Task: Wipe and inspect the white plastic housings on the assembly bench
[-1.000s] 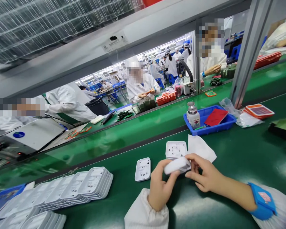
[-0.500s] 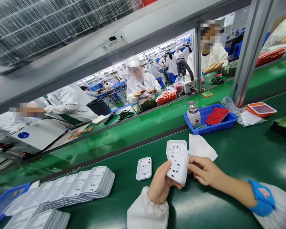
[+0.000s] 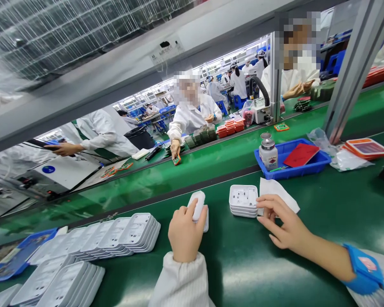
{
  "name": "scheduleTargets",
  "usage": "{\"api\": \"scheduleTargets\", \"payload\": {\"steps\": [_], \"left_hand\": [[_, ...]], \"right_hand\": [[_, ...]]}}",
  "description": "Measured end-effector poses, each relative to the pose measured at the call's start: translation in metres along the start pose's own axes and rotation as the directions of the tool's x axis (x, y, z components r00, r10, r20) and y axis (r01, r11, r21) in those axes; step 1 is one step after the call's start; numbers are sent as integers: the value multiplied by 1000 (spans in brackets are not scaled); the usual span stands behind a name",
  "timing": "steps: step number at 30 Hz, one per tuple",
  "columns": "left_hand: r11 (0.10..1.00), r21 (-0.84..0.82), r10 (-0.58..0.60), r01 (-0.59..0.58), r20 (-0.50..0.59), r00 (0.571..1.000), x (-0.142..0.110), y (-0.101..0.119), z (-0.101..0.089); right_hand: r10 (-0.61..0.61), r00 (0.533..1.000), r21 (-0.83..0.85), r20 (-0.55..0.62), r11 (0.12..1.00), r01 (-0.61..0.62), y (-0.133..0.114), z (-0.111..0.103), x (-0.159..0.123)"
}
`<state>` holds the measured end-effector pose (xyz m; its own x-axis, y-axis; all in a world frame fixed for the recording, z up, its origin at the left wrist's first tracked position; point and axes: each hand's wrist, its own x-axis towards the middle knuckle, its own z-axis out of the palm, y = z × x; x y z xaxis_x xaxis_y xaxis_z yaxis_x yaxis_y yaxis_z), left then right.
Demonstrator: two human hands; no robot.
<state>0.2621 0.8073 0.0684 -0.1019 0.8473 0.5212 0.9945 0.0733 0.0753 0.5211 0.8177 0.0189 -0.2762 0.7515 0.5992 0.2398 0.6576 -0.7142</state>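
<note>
My left hand (image 3: pixel 187 232) grips a white plastic housing (image 3: pixel 197 204), which is tilted, with the fingers covering part of it. Directly below it, another white housing (image 3: pixel 206 221) on the green tabletop is mostly hidden. My right hand (image 3: pixel 280 221) has its fingers apart at the right edge of a short stack of white housings (image 3: pixel 243 197); whether the fingertips touch it I cannot tell. A white cloth or paper sheet (image 3: pixel 283 196) lies behind my right hand. The stacked housings have small slots and holes in their upper faces.
Rows of stacked white housings (image 3: pixel 137 228) stand at the left, near a blue tray (image 3: pixel 22 260). At the back right, a blue bin (image 3: pixel 301 168) holds a white bottle (image 3: pixel 269 153) and a red item. Across the green belt (image 3: pixel 211 160), a co-worker's hand (image 3: pixel 175 148) holds a circuit board.
My left hand has moved left with the housing, from the short stack to above the lone housing. My right hand has spread its fingers beside the stack. A co-worker has reached toward the belt.
</note>
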Motion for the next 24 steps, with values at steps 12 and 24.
{"api": "scheduleTargets", "payload": {"steps": [12, 24], "left_hand": [[988, 154, -60, 0, 379, 923, -2, -2, -6], [864, -469, 241, -181, 70, 968, -15, 16, 16]], "right_hand": [[-11, 991, -298, 134, 953, 51, 13, -6, 4], [-98, 995, -149, -5, 984, 96, 3, -10, 10]]}}
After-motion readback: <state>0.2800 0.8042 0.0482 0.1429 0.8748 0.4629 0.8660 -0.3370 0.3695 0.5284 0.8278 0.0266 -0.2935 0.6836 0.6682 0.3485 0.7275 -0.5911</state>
